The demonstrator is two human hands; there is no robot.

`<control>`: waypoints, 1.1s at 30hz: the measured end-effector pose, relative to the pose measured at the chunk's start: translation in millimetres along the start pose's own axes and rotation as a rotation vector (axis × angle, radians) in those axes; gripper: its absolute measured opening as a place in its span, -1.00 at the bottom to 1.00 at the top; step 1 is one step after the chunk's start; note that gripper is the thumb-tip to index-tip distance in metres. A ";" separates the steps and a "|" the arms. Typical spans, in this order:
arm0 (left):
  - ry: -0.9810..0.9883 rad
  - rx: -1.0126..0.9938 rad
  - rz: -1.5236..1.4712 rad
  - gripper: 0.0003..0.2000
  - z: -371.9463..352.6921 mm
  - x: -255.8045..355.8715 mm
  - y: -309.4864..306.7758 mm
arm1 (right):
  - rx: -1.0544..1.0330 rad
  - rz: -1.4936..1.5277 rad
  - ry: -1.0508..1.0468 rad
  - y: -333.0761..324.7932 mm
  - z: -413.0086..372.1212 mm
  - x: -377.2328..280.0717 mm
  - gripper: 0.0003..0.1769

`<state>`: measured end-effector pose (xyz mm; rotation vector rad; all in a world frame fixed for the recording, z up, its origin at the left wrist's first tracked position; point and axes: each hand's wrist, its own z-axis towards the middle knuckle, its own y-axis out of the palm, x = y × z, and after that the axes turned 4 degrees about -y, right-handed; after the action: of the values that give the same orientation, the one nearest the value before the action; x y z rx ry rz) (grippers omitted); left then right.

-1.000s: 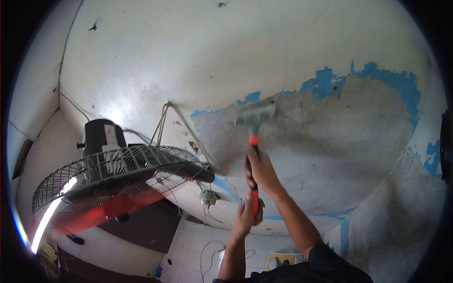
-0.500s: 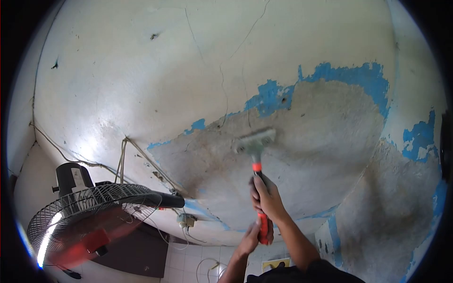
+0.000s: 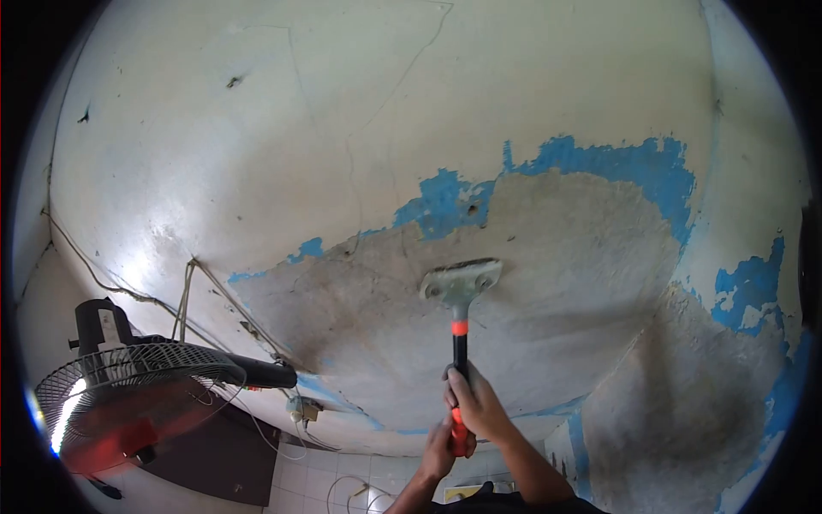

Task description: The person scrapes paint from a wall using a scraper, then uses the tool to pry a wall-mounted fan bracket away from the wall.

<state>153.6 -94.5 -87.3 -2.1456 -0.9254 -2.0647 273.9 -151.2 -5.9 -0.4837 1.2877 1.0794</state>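
Observation:
Both my hands grip a long-handled wall scraper [image 3: 460,321] with a wide grey head and a black and orange-red handle. My right hand [image 3: 477,404] wraps the middle of the handle. Lower down, my left hand [image 3: 438,450] closes round the orange-red end. The scraper's head overlaps the bare grey part of the wall [image 3: 582,248], below a ragged band of blue paint [image 3: 445,204]. Above that band the cream paint [image 3: 548,77] still covers the wall and shows thin cracks.
At the lower left stands a fan [image 3: 128,385] with a wire cage and red blades. Cables [image 3: 184,300] run along the wall behind it to a small box [image 3: 303,408]. A dark panel [image 3: 214,463] is below the fan. On the right, the adjoining wall [image 3: 702,403] is partly bare too.
The scraper and both hands sit slightly lower in view, and the scraper's head is sharper than before. The wall and fan have shifted left in view as the camera turned.

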 end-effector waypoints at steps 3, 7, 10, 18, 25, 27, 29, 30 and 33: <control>0.015 0.065 0.084 -0.34 2.1 -22.8 -21.1 | 0.011 -0.058 -0.024 -9.6 -2.1 16.0 -0.72; 0.220 0.241 0.298 -0.46 16.8 39.8 -10.9 | -0.010 0.054 0.061 -14.2 -5.0 1.2 -0.72; 0.436 0.094 0.363 -0.52 39.7 91.5 28.4 | -0.053 0.075 0.133 -12.4 -8.2 -14.1 -0.73; 0.183 -0.164 -0.152 -0.65 68.0 147.3 73.8 | -0.150 0.092 0.298 -19.6 -43.7 -13.9 -0.73; 0.054 -0.404 -0.503 -0.59 70.4 157.7 78.8 | -0.114 0.351 0.388 -15.8 -85.6 -24.5 -0.65; 0.003 -0.548 -0.753 -0.55 75.7 153.3 72.8 | -0.114 0.388 0.399 -11.6 -85.8 -24.3 -0.61; -0.036 -0.621 -0.829 -0.52 78.2 155.4 70.8 | -0.110 0.400 0.397 -2.2 -82.9 -27.8 -0.56; -0.053 -0.652 -0.866 -0.51 78.2 157.4 68.8 | -0.094 0.367 0.402 1.2 -81.9 -30.3 -0.53; -0.116 -0.536 -0.771 -0.49 68.0 165.2 65.2 | -0.117 0.330 0.509 5.4 -84.7 -27.4 -0.51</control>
<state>234.0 -55.5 80.5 -2.4193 -1.5590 -2.8195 227.3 -227.2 -2.0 -0.6791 1.8024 1.3648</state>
